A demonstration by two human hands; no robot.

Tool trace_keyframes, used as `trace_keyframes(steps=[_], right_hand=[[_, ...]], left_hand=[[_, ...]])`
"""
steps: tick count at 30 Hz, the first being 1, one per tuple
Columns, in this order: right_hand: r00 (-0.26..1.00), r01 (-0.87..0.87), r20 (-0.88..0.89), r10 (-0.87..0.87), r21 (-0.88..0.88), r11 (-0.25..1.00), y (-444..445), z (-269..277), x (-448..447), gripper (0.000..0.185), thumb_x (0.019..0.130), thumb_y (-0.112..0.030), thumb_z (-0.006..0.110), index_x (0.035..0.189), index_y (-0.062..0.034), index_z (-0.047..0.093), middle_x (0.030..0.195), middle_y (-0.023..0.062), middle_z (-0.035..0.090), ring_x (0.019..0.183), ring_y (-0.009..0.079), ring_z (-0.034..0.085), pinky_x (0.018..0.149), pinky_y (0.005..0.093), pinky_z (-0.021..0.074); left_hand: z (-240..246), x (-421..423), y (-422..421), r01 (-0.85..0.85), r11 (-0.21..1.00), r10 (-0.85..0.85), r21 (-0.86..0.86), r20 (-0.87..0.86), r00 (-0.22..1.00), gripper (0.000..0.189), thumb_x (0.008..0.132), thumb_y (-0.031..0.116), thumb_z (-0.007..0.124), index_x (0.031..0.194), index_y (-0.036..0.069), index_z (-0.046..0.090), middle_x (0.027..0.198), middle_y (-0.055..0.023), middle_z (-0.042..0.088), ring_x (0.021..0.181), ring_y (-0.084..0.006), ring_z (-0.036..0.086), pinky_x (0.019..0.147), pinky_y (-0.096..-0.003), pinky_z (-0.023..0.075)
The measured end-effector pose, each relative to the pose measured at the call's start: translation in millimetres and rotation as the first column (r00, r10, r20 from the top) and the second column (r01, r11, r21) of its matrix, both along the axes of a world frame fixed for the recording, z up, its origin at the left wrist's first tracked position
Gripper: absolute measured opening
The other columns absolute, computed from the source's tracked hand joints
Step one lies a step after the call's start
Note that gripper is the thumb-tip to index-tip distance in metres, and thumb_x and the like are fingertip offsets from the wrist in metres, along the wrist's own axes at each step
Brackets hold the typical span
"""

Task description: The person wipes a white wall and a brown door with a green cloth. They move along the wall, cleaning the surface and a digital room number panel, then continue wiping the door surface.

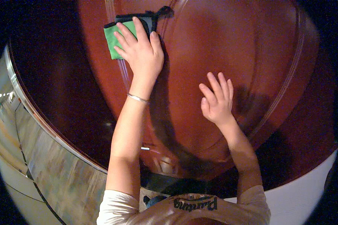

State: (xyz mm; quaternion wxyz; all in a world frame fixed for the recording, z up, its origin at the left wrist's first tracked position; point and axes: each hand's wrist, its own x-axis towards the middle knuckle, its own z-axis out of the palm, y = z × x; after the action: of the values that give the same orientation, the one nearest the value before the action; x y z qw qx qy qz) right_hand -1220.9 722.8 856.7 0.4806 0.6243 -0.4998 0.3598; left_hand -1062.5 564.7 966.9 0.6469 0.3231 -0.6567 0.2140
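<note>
My left hand [142, 49] lies palm down with fingers spread, holding a folded cloth flat against a glossy red panel [202, 50]. The cloth has a green face [114, 42], a grey layer [149, 21] and black edging. A dark strip or loop [165, 11] sticks out at the cloth's far right corner. My right hand [218, 98] is over the middle of the panel, nearer to me, fingers apart and holding nothing. Its shadow falls to the right, and I cannot tell whether the hand touches the surface. The cloth's underside is hidden.
Light streaks [284, 81] cross the panel, and its outer parts fall into darkness. A small bright strip [145, 148] shows near its close edge. Mottled floor [62, 174] with dark lines lies to the left. A white surface [301, 191] is at the lower right.
</note>
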Motion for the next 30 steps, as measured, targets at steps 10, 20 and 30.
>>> trace_keyframes(steps=[10,20,30], right_hand=[[0.981,-0.194,-0.022,0.194,-0.006,0.981,-25,-3,-110,0.036,0.086,-0.028,0.047,0.120,-0.0201,0.057,0.138,0.0104,0.047,0.127,0.0330,0.040,0.107,0.0528,0.0195],[0.976,-0.217,-0.004,0.218,-0.101,0.971,-94,29,-119,0.035,0.084,-0.023,0.048,0.117,-0.0171,0.060,0.135,0.0124,0.049,0.126,0.0328,0.040,0.108,0.0522,0.0192],[0.986,-0.169,-0.026,0.168,-0.086,0.982,-120,40,-59,0.032,0.084,-0.026,0.051,0.112,-0.0175,0.063,0.134,0.0094,0.049,0.126,0.0304,0.041,0.107,0.0510,0.0206]], left_hand=[[-177,-110,54,0.106,0.966,-0.169,0.237,0.261,0.951,0.049,0.079,0.023,0.062,0.128,0.024,0.055,0.146,-0.0224,0.030,0.133,-0.0461,0.024,0.104,-0.0625,0.0168],[42,-138,-57,0.008,0.991,0.000,-0.134,0.054,0.999,0.056,0.090,0.027,0.047,0.142,0.011,0.034,0.148,-0.0206,0.028,0.133,-0.0474,0.026,0.103,-0.0627,0.0222],[-111,-82,-28,0.079,0.966,-0.116,0.247,0.140,0.983,0.056,0.082,0.030,0.059,0.134,0.014,0.048,0.147,-0.0320,0.018,0.132,-0.0575,0.013,0.101,-0.0688,0.0136]])
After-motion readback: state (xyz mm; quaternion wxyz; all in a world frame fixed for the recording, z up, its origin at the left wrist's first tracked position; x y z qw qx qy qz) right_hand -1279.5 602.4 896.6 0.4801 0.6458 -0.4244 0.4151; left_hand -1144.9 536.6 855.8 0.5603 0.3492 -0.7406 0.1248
